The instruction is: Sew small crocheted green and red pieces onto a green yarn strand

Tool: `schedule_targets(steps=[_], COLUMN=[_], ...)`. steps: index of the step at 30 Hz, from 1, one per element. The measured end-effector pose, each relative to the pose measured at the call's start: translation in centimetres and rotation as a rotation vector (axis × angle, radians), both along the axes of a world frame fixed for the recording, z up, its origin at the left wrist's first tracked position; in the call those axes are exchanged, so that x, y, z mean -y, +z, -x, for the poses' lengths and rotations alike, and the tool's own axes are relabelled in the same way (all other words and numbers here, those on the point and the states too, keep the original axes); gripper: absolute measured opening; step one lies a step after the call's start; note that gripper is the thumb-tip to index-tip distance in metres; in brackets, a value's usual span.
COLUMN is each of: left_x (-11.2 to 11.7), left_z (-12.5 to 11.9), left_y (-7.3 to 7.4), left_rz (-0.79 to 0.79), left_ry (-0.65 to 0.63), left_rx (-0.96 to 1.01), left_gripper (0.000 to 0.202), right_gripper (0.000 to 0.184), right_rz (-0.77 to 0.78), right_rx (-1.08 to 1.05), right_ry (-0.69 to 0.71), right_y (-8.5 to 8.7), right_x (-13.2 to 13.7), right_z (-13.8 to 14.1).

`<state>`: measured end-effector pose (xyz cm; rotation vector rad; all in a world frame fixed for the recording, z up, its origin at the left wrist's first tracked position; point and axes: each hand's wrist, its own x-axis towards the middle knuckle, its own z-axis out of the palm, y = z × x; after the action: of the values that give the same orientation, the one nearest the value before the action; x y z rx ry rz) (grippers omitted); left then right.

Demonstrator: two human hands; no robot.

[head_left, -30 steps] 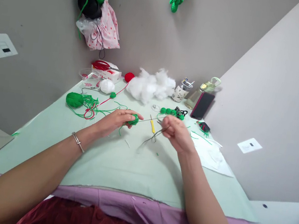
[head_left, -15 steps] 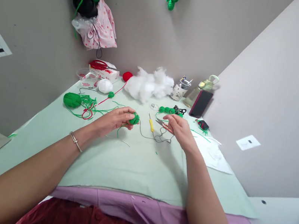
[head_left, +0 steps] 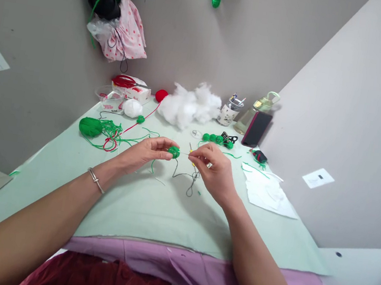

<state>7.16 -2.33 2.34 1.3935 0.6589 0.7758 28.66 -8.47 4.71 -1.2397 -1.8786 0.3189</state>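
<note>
My left hand pinches a small green crocheted ball between thumb and fingers. A green yarn tail hangs below it, and a dark thread runs from the ball into loose loops on the table. My right hand is closed in a pinch on a thin sewing needle, whose slender shaft points left at the ball. Under that hand lies a yellow-handled crochet hook, mostly covered. The small scissors are hidden behind my right hand.
White stuffing is heaped at the back. Green yarn lies left, a red ball behind it. Joined green balls, a pen cup, a bottle and a phone stand or lie right. White paper lies nearer.
My right hand has moved left and closer to the green ball, with the needle now showing between them. The dark thread's loops have shifted left and nearer to me. My left hand stays nearly in place.
</note>
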Motion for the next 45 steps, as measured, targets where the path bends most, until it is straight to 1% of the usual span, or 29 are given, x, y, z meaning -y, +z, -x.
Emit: schedule_targets(steps=[2,4,7,13,22,27,31,33,38,45], left_x=[0.0,0.0,0.0,-0.1,0.0,0.1,-0.1,-0.1,0.0,0.3], left_z=[0.0,0.0,0.0,0.1,0.0,-0.1,-0.2,-0.3,-0.6,-0.7], left_y=[0.0,0.0,0.0,0.0,-0.2,-0.3,-0.7,-1.0,-1.3,-1.0], left_rz=[-0.006,-0.016,-0.018,-0.008,-0.058,-0.021,-0.022,-0.029,-0.049,-0.030], left_ry=[0.006,0.007,0.004,0.010,0.036,0.007,-0.029,-0.045,-0.050,-0.019], left_rx=[-0.013,-0.018,-0.022,-0.013,-0.051,-0.018,0.006,0.010,0.016,0.040], left_gripper=[0.034,0.034,0.034,0.034,0.033,0.030,0.030,0.031,0.034,0.032], right_gripper=[0.011,0.013,0.014,0.013,0.015,0.011,0.008,0.007,0.008,0.008], right_rz=[-0.091,-0.139,-0.177,-0.211,-0.169,-0.032,0.078,0.114,0.128,0.107], right_rx=[0.079,0.133,0.189,0.226,0.263,0.125,-0.026,-0.068,-0.067,-0.028], right_ry=[-0.017,-0.025,-0.021,-0.012,-0.001,0.026,0.068,0.091,0.099,0.109], right_y=[-0.1,-0.2,-0.5,-0.9,-1.0,-0.9,-0.8,-0.9,-0.9,-0.5], right_x=[0.1,0.1,0.1,-0.1,0.1,-0.3,-0.5,-0.5,-0.4,-0.1], right_z=[0.1,0.2,0.1,-0.2,-0.1,-0.2,-0.2,-0.1,0.3,0.6])
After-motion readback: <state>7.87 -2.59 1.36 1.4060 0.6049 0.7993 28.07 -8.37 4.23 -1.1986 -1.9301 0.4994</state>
